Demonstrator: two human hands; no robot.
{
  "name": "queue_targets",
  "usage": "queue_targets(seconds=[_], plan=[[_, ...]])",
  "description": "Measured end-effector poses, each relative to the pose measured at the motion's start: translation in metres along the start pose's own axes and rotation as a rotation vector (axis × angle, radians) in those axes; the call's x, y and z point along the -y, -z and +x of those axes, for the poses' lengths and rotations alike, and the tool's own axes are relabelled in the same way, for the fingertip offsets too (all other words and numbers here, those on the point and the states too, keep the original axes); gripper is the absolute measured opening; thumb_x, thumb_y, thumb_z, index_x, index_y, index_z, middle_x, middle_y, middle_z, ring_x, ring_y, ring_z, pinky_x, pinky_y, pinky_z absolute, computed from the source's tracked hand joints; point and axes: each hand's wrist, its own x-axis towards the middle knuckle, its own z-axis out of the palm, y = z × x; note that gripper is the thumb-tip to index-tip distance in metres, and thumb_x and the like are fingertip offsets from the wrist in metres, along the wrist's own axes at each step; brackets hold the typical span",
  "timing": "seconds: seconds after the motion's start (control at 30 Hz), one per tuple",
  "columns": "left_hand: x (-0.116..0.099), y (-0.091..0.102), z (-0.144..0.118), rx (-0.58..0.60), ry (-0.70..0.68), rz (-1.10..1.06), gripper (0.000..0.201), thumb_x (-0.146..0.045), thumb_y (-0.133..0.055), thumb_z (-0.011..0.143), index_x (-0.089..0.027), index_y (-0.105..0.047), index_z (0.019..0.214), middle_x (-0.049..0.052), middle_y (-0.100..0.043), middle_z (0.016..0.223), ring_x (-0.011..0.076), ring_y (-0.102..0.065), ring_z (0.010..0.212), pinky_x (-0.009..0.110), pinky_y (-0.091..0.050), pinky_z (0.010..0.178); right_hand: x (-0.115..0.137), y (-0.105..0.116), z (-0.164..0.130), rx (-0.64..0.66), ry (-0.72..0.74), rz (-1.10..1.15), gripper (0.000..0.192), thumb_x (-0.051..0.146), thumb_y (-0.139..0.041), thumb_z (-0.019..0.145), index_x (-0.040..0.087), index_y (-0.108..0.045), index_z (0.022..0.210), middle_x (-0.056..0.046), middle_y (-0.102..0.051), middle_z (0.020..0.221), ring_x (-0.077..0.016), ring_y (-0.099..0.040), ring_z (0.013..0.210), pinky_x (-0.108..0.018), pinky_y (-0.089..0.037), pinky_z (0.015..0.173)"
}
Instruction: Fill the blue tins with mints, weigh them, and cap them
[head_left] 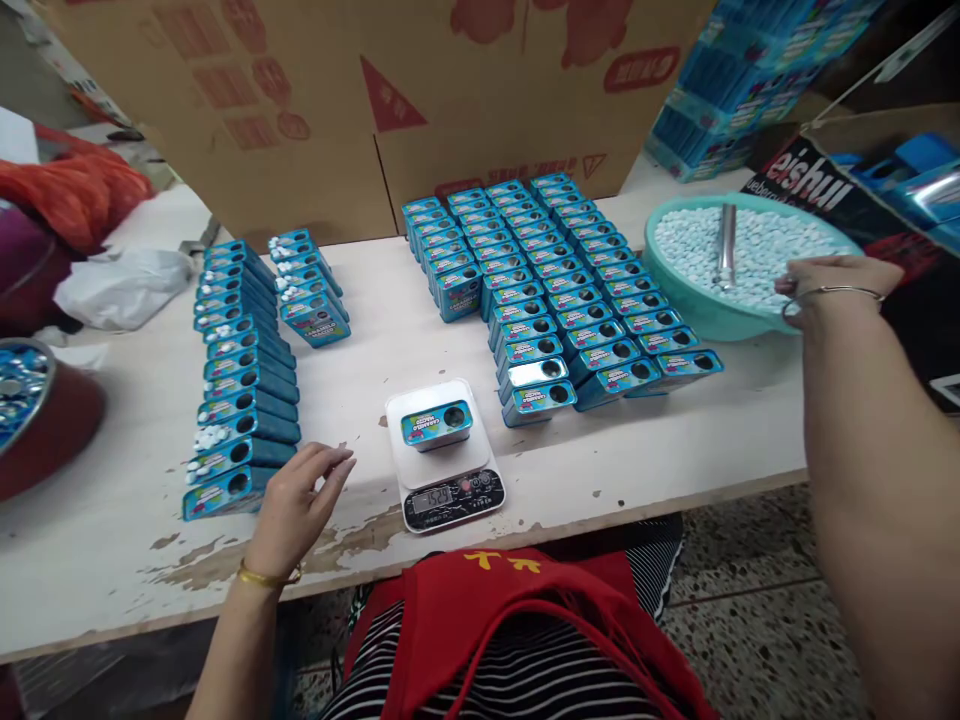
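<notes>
One blue candy tin (436, 422) with a round hole in its lid sits on a small white kitchen scale (445, 455) near the table's front edge. My left hand (296, 505) rests on the table just left of the scale, fingers loosely apart, holding nothing. It lies next to a row of blue tins (241, 400), some with white candies on top. My right hand (832, 280) reaches over the rim of a teal bowl (690, 310) full of pale candies (757, 245); its fingers are hidden. A metal scoop handle (726, 243) stands in the candies.
Several rows of blue tins (559, 280) lie between the scale and the bowl, and a short row of tins (311, 290) behind the left one. A big cardboard box (360, 110) backs the worn white table (622, 450). A red bowl (45, 415) sits at far left.
</notes>
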Motion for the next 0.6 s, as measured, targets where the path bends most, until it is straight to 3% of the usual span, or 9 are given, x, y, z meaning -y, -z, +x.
queue_targets(seconds=[0.03,0.07,0.13,0.23,0.3,0.37,0.43,0.6], plan=[[0.001,-0.001,-0.002,-0.002,-0.003,-0.005,0.018,-0.028,-0.052,0.089,-0.016,-0.064,0.091,0.004,-0.059,0.081,0.0114,-0.054,0.074,0.023,-0.044,0.069,0.017,0.005,-0.015,0.050,-0.079,0.140,0.035,0.023,-0.058,0.084,-0.006,-0.066,0.102,-0.038,-0.064,0.096,-0.0182,-0.067,0.071,-0.031,-0.035,0.048],[0.002,-0.001,-0.005,0.000,-0.004,-0.009,0.017,-0.028,-0.052,0.090,-0.016,-0.064,0.091,0.004,-0.059,0.081,0.0112,-0.054,0.074,0.022,-0.043,0.068,0.036,0.009,-0.034,0.079,-0.063,0.202,0.035,0.023,-0.058,0.085,-0.004,-0.065,0.105,-0.036,-0.064,0.101,-0.0166,-0.066,0.074,-0.030,-0.038,0.051],[0.002,-0.002,-0.009,0.003,-0.001,-0.016,0.018,-0.029,-0.051,0.090,-0.016,-0.064,0.091,0.004,-0.059,0.081,0.0113,-0.054,0.074,0.022,-0.043,0.068,0.079,0.018,-0.084,0.228,0.031,0.336,0.028,0.020,-0.067,0.079,0.000,-0.068,0.098,-0.025,-0.069,0.091,-0.0124,-0.063,0.067,-0.030,-0.044,0.057],[0.000,-0.004,-0.014,0.009,0.001,-0.035,0.019,-0.031,-0.050,0.090,-0.017,-0.064,0.090,0.004,-0.060,0.082,0.0124,-0.055,0.077,0.023,-0.044,0.068,0.139,0.028,-0.173,0.710,0.316,0.483,0.015,0.025,-0.069,0.077,0.013,-0.070,0.087,-0.004,-0.065,0.070,-0.0102,-0.057,0.056,-0.030,-0.048,0.059],[-0.002,-0.005,-0.018,0.003,-0.009,-0.053,0.020,-0.031,-0.050,0.090,-0.017,-0.064,0.091,0.004,-0.060,0.082,0.0128,-0.056,0.077,0.023,-0.045,0.068,0.170,0.029,-0.228,0.940,0.560,0.436,0.010,0.027,-0.067,0.079,0.019,-0.069,0.083,0.000,-0.064,0.071,-0.0125,-0.059,0.062,-0.030,-0.049,0.063],[-0.002,-0.005,-0.024,-0.008,-0.021,-0.068,0.020,-0.031,-0.049,0.090,-0.018,-0.064,0.091,0.004,-0.060,0.081,0.0126,-0.056,0.076,0.023,-0.045,0.068,0.188,0.025,-0.268,1.000,0.799,0.365,0.005,0.023,-0.065,0.079,0.020,-0.068,0.080,-0.001,-0.065,0.078,-0.0147,-0.061,0.075,-0.031,-0.049,0.072],[0.000,-0.004,-0.031,-0.014,-0.022,-0.075,0.020,-0.030,-0.048,0.091,-0.018,-0.064,0.091,0.004,-0.060,0.081,0.0123,-0.055,0.075,0.023,-0.044,0.067,0.197,0.016,-0.291,1.036,0.937,0.257,0.006,0.016,-0.063,0.079,0.018,-0.068,0.079,-0.002,-0.064,0.079,-0.0155,-0.060,0.079,-0.031,-0.047,0.075],[0.010,-0.006,-0.048,-0.025,0.004,-0.084,0.018,-0.029,-0.050,0.090,-0.017,-0.064,0.091,0.004,-0.061,0.082,0.0121,-0.055,0.075,0.022,-0.043,0.068,0.195,-0.001,-0.300,1.035,1.059,0.015,0.012,0.010,-0.063,0.077,0.016,-0.070,0.086,-0.005,-0.061,0.080,-0.0164,-0.057,0.076,-0.029,-0.045,0.070]])
